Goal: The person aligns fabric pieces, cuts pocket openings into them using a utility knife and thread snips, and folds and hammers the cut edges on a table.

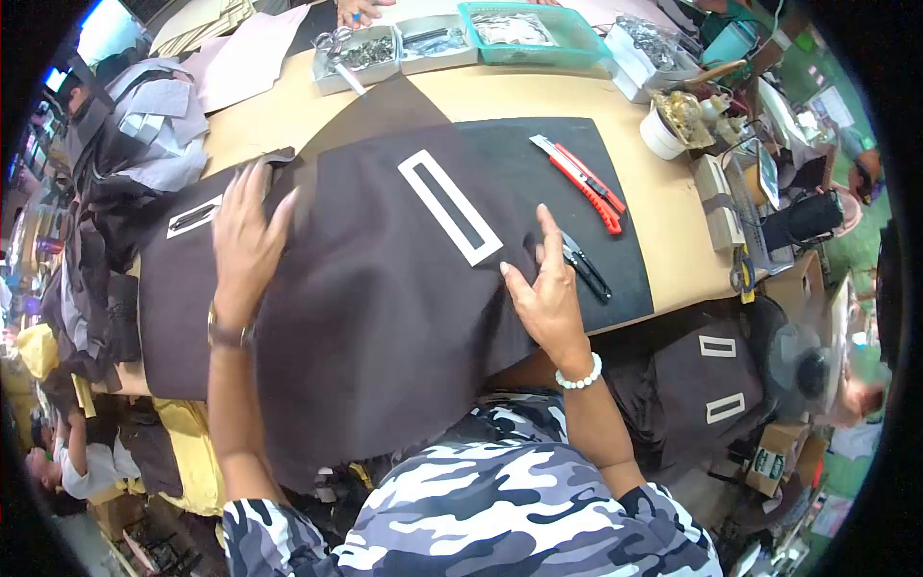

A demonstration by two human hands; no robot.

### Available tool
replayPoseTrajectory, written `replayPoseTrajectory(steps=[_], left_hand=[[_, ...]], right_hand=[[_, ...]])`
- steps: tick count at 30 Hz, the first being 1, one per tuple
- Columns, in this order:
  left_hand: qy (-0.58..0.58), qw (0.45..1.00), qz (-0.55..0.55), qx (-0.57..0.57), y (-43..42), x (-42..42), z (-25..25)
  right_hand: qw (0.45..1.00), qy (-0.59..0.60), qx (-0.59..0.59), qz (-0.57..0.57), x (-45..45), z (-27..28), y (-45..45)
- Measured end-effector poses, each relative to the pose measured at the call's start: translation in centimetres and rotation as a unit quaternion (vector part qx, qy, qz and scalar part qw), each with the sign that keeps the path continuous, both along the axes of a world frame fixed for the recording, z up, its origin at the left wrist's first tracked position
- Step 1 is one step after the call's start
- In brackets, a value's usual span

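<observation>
Dark brown fabric [385, 317] is spread over the table and hangs down its front edge. A white rectangular frame [418, 178] with a narrow dark middle lies on it. My left hand [245, 236] is over the fabric's left part, fingers stretched and thumb apart, slightly blurred. Near it is a second white frame [213, 206] with a dark zipper-like strip. My right hand [550, 303] is at the fabric's right edge, thumb and index finger apart; its other fingers are partly hidden. Black-handled snips [588, 274] lie just beyond it, beside a red utility knife [582, 183].
A black cutting mat [538, 135] lies under the tools. Along the back stand boxes of metal parts [385, 72] and a teal basket [586, 53]; another person's hand [361, 12] is behind them. A white tub [659, 135] is at right, a fabric pile [154, 125] at left.
</observation>
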State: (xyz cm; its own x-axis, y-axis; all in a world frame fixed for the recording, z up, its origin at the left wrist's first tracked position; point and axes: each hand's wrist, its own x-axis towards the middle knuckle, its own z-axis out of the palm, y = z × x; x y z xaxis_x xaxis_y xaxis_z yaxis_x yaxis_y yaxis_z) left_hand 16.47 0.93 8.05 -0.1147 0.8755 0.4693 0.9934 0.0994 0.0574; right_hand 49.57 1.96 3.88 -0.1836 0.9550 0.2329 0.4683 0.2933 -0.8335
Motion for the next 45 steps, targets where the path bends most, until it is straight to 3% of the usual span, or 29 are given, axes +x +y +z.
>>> replayPoseTrajectory(steps=[3,5,7,8,11,13,15,17,20,23,24,25,26,27,28,29,30,33,34,37,41,43,45], left_hand=[[-0.055,0.981,0.167,-0.086,-6.5,-3.6,-5.0],[-0.101,0.984,0.143,-0.025,-9.1,-5.4,-9.5],[-0.179,0.966,0.182,-0.039,-9.0,-3.6,-7.7],[-0.219,0.954,0.202,-0.046,-8.9,-2.7,-6.6],[-0.134,0.978,0.116,0.114,-7.3,-4.9,-4.3],[-0.015,0.984,0.136,0.118,-5.1,-6.3,0.1],[0.116,0.967,-0.046,0.224,-1.7,-8.9,4.0],[0.208,0.958,-0.057,0.191,1.3,-11.0,7.1],[0.309,0.942,-0.030,0.125,5.8,-14.7,7.6],[0.325,0.940,0.047,-0.095,8.5,-13.8,5.3],[0.353,0.928,0.037,-0.113,8.7,-12.9,4.5],[0.367,0.929,0.006,-0.044,7.9,-10.4,4.1],[0.355,0.933,-0.042,0.047,7.7,-8.5,3.2],[0.280,0.955,-0.076,0.056,7.2,-5.3,3.0],[0.107,0.987,-0.115,-0.012,5.7,-0.7,3.6],[-0.010,0.975,-0.220,-0.037,4.6,2.2,2.8],[0.031,0.964,-0.262,-0.041,3.2,4.5,1.2],[-0.015,0.927,-0.305,-0.218,-1.5,10.4,-1.7],[-0.015,0.924,-0.308,-0.224,-2.7,11.5,-3.2],[-0.038,0.928,-0.280,-0.243,-4.3,12.8,-4.1],[-0.051,0.937,-0.234,-0.254,-5.7,15.2,-3.6],[-0.054,0.933,-0.254,-0.248,-5.8,17.2,-3.7],[-0.055,0.924,-0.278,-0.258,-5.5,19.2,-4.2]], right_hand=[[0.997,0.062,-0.044,0.013,0.2,1.1,-0.4],[0.995,0.094,-0.027,0.025,0.6,0.5,-0.5],[0.994,0.063,0.077,0.052,1.2,-0.9,0.0],[0.992,0.103,0.065,0.041,0.9,-0.7,-0.5],[0.998,0.032,-0.005,0.062,1.7,0.7,-1.3],[0.998,0.013,0.055,0.024,1.5,0.6,-1.6],[0.993,0.000,0.116,-0.001,1.4,0.1,-1.7],[0.991,-0.024,0.130,-0.033,1.4,-0.1,-1.6],[0.988,-0.045,0.134,-0.063,1.2,-0.2,-1.5],[0.990,-0.078,0.114,-0.043,1.2,-0.8,-1.5],[0.990,-0.091,0.104,-0.027,1.2,-1.1,-1.4],[0.990,-0.100,0.098,-0.027,1.1,-0.9,-1.4],[0.989,-0.110,0.091,-0.026,0.9,-0.6,-1.5],[0.989,-0.121,0.083,-0.024,0.9,-0.4,-1.5],[0.986,-0.125,0.103,-0.025,1.0,-0.9,-1.3],[0.986,-0.128,0.107,-0.019,1.0,-0.9,-1.2],[0.985,-0.131,0.111,-0.014,1.0,-0.9,-1.2],[0.981,-0.157,0.115,-0.010,1.6,-0.8,-1.5],[0.979,-0.170,0.115,-0.013,1.9,-0.7,-1.6],[0.920,-0.253,0.286,-0.089,4.0,-0.5,-0.9],[0.915,-0.318,0.181,-0.169,7.2,-0.9,-1.0],[0.952,-0.219,0.141,-0.164,8.1,-0.7,-1.3],[0.954,-0.203,0.132,-0.177,9.1,-1.1,-1.3]])
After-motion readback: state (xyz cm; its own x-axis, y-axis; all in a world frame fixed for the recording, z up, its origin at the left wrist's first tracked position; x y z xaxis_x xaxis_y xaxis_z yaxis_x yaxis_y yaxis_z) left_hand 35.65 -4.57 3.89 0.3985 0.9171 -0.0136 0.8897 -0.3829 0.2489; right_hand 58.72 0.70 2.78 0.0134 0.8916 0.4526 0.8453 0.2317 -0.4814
